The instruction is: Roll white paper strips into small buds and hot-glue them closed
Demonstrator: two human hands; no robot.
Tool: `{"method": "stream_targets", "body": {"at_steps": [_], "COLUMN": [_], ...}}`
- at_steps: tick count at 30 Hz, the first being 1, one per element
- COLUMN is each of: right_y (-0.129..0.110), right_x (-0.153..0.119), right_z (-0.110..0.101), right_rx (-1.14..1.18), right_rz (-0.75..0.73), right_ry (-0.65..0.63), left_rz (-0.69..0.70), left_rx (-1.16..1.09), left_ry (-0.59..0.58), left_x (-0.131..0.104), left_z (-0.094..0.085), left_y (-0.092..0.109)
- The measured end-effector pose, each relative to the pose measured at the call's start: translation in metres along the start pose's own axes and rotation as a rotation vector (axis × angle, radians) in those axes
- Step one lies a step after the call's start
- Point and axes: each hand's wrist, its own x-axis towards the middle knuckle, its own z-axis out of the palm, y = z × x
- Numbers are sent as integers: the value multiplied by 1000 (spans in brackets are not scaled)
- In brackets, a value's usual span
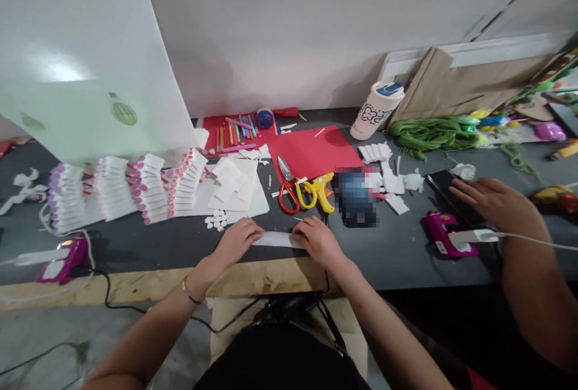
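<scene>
A narrow white strip point(277, 239) lies across the dark table near its front edge. Its left end is under the fingertips of my left hand point(236, 241), which are pressed together. My right hand point(318, 242) pinches the strip's other end, and a thin pointed stick point(297, 218) pokes out by its fingers. Just beyond my hands are red-handled scissors point(288, 188), a yellow tool point(322, 190) and a stack of white paper pieces point(232, 182). Small white pieces point(215, 220) sit left of the strip.
Fanned white paper bundles point(108, 188) line the left side. Another person's hand point(497, 200) rests by a black phone point(451, 194) at right, near a purple power socket point(447, 236). A cup point(377, 110), green yarn point(433, 135) and red sheets point(316, 149) stand or lie farther back.
</scene>
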Motion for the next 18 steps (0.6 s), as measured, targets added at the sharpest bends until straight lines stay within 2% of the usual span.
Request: {"method": "stream_targets", "body": {"at_steps": [3,7,10,14,18], "right_y": [4,5,7,8,3], "right_x": [-2,-7,-11,-18,-23], "right_z": [-3,-11,-16,-17,-17], "right_rx": [-88,-200,-257,-296,-261], "right_rz": [-122,-307,-392,-392,-329], "right_ry": [55,80,84,9,-77], "left_rz": [95,239,340,446,478], "left_rx": [76,305,453,518,516], "left_ry": [16,59,64,30,26], "left_x": [-1,-4,-7,-9,-6], "left_z": [-1,-3,-4,-8,-15], "left_y": [-4,-10,-15,-17,-13]}}
